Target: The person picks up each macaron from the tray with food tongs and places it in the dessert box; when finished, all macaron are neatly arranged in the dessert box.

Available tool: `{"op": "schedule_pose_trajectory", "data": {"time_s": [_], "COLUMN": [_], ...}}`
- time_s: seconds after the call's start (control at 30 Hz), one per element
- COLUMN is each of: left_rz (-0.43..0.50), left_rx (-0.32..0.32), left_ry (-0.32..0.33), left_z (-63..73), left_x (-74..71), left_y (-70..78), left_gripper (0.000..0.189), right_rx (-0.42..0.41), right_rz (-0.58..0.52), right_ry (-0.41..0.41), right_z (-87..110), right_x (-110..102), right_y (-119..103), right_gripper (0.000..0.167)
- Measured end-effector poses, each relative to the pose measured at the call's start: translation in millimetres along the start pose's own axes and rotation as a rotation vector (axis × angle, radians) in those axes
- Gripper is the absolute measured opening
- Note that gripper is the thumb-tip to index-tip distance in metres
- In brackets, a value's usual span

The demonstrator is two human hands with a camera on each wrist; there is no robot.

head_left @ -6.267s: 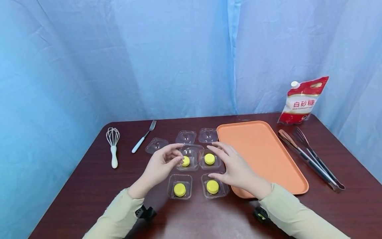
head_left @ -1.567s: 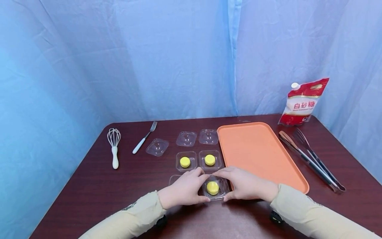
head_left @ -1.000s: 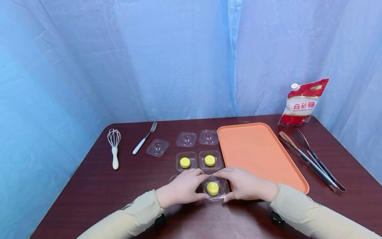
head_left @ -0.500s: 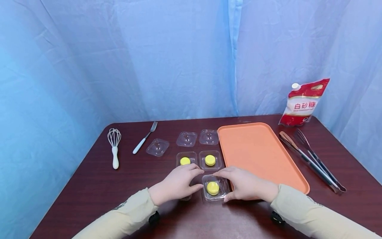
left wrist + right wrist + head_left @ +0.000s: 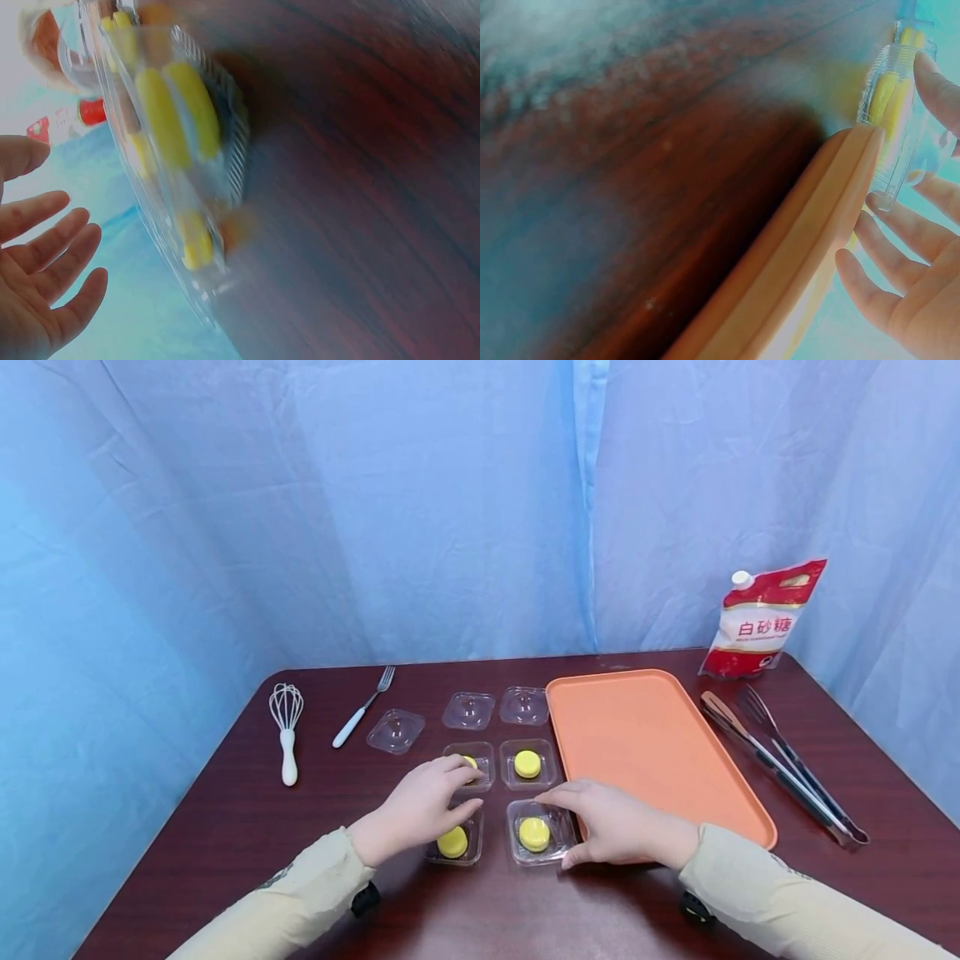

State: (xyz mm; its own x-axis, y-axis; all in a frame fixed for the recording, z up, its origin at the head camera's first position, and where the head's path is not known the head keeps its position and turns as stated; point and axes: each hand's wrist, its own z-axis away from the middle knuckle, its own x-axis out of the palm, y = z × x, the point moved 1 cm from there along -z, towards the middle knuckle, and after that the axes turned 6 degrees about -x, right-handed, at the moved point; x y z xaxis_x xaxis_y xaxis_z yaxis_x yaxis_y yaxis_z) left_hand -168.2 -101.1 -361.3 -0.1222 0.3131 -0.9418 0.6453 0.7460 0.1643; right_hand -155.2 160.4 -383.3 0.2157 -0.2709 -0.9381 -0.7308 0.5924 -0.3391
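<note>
At the near right, my right hand (image 5: 618,822) holds a clear plastic box (image 5: 517,853) by its right side, thumb at the near corner and fingers at the far one. A clear lid appears to cover this box, and a yellow macaron (image 5: 534,834) lies inside. My left hand (image 5: 420,806) hovers over the near left box (image 5: 474,858), fingers apart and holding nothing, as the left wrist view shows too. That box has a macaron (image 5: 452,842) in it and is partly hidden by the hand. Two further boxes with macarons, one (image 5: 553,772) at right, stand behind.
Three clear domed lids, one of them a tilted lid (image 5: 396,731), lie at the back. An orange tray (image 5: 637,735) is close to my right hand. Tongs (image 5: 787,768) and a sugar pouch (image 5: 761,625) stand right; a fork (image 5: 363,708) and whisk (image 5: 287,731) lie left.
Earlier a lid was between my hands above the far left box; then both hands were on the near right box. My left hand has since let go and moved left; the right stays.
</note>
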Motion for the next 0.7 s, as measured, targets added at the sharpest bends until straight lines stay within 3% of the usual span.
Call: {"op": "schedule_pose_trajectory", "data": {"time_s": [0.23, 0.7], "left_rz": [-0.013, -0.004], "left_rx": [-0.064, -0.261], "left_ry": [0.046, 0.036], "left_z": [2.3, 5.3], "left_x": [-1.5, 6.8], "left_y": [-17.6, -59.5], "left_gripper": [0.031, 0.035], "right_rx": [0.0, 0.009], "right_rz": [-0.001, -0.014], "right_ry": [0.005, -0.003], "right_z": [0.1, 1.1], "right_x": [0.5, 0.3], "right_y": [-0.2, -0.1], "right_gripper": [0.073, 0.073]}}
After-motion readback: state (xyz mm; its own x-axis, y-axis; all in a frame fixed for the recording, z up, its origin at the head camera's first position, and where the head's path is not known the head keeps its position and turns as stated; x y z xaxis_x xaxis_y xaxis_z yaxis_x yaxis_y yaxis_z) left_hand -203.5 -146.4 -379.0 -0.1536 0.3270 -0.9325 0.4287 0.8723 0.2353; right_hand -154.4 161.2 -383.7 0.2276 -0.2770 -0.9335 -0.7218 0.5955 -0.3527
